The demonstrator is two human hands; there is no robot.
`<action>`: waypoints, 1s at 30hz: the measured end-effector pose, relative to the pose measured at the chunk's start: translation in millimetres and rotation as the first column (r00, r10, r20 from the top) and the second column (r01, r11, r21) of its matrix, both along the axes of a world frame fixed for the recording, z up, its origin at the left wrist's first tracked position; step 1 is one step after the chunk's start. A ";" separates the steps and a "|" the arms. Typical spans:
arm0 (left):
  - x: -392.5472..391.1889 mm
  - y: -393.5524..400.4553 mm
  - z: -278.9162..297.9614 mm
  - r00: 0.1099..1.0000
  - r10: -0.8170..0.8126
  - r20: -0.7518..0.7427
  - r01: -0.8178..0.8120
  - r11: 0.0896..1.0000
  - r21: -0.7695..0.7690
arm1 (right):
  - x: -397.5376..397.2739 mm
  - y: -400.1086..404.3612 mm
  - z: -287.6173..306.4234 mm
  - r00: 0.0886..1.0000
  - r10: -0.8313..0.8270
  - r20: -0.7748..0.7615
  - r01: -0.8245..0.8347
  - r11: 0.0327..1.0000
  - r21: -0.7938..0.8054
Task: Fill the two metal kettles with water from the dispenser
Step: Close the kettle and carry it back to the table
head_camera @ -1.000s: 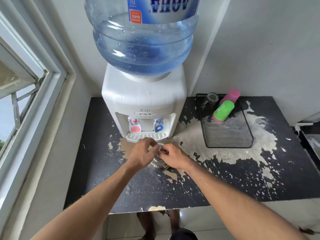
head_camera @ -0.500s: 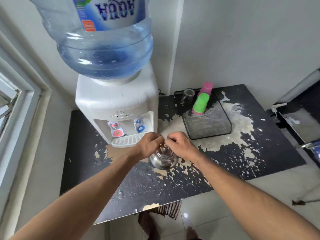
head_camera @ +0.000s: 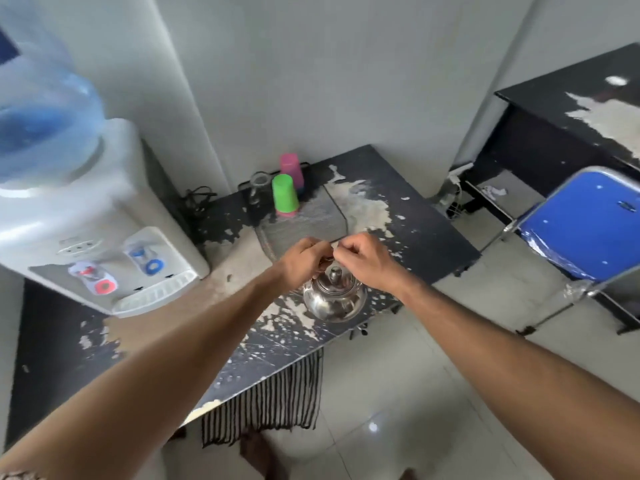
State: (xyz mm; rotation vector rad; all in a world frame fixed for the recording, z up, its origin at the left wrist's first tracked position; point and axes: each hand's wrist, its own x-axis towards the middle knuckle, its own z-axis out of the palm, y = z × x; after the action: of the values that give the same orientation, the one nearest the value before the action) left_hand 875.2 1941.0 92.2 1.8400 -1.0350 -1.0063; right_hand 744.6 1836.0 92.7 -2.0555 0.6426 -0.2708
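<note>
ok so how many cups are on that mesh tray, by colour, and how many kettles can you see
green plastic cup: 1
pink plastic cup: 1
clear glass cup: 1
metal kettle: 1, only one of the two in view
total: 4

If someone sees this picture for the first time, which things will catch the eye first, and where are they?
First, the shiny metal kettle with its lid on, near the front edge of the peeling black table, with the left hand and right hand gripping its handle from above. Then the white water dispenser at the left with its blue bottle, and the green cup upside down on the mesh tray behind the hands.
</note>
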 end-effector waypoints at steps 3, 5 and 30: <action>-64.1 -51.8 3.4 0.999 -0.050 0.009 0.050 0.999 -0.011 | -72.9 -41.5 9.4 0.998 -0.059 0.004 0.059 0.998 -0.008; -103.7 -84.3 6.9 0.996 -0.091 -0.012 0.091 0.995 -0.034 | -116.3 -67.2 16.7 0.995 -0.095 0.009 0.095 0.995 -0.013; -498.8 -565.4 54.8 0.743 -0.661 -0.102 0.647 0.749 -0.140 | -536.3 -453.6 69.0 0.799 -0.589 0.117 0.590 0.807 0.028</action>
State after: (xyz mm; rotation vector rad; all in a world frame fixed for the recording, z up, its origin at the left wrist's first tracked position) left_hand 376.5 1375.7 147.0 1.2941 -1.6660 -1.4400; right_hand 208.3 1382.4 161.7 -1.7767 1.2038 -0.7553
